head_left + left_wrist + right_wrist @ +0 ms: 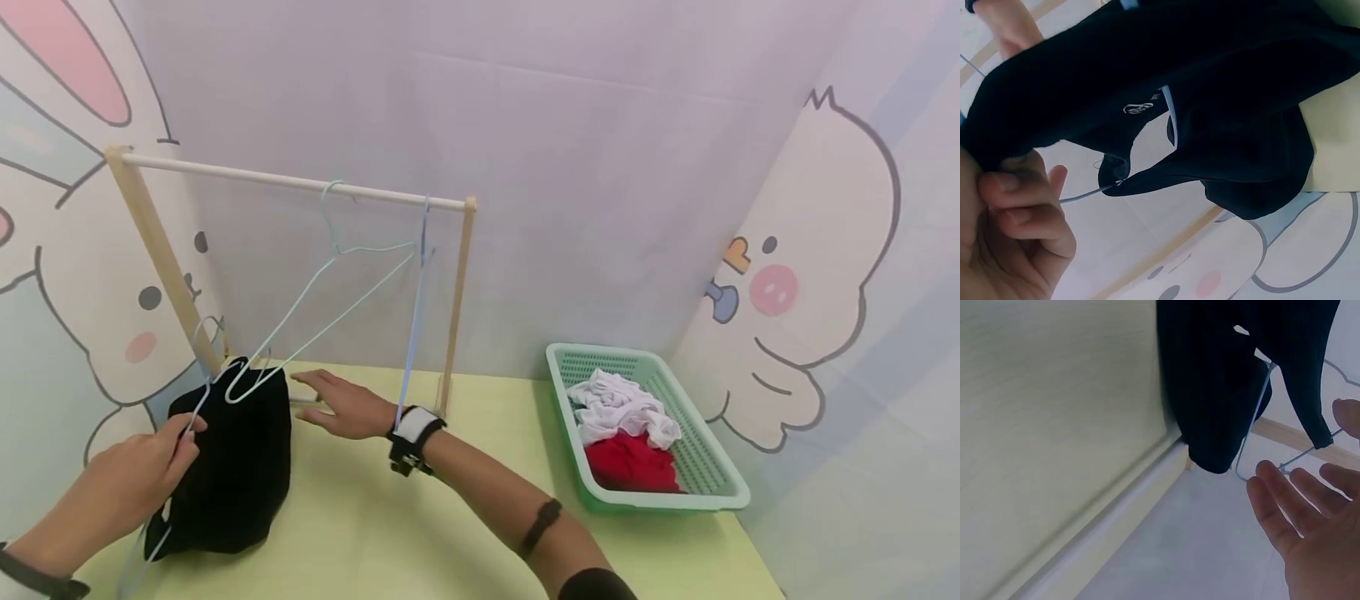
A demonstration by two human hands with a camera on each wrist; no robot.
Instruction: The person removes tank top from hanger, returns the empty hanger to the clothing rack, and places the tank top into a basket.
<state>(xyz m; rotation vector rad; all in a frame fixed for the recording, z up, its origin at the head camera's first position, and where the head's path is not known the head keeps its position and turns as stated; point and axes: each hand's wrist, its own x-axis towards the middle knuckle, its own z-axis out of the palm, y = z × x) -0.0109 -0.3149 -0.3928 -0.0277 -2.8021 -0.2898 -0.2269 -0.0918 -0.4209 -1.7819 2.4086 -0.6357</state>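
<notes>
A black shirt (236,467) hangs partly over a light blue hanger (207,380) at the left of the table. In the left wrist view, a small white print shows inside the collar of the dark cloth. My left hand (127,479) pinches the hanger's side near the shirt's neck opening. To the right of the shirt, my right hand (351,407) reaches in with its fingers spread and holds nothing. The right wrist view has that hand (1316,519) close to a hanger corner; whether they touch I cannot tell.
A wooden rack with a white rod (262,177) stands behind the shirt. A pale green hanger (300,296) and a blue hanger (414,325) hang from it, in front of the right arm. A green basket (701,433) at right holds white cloth (618,404) and red cloth (633,462).
</notes>
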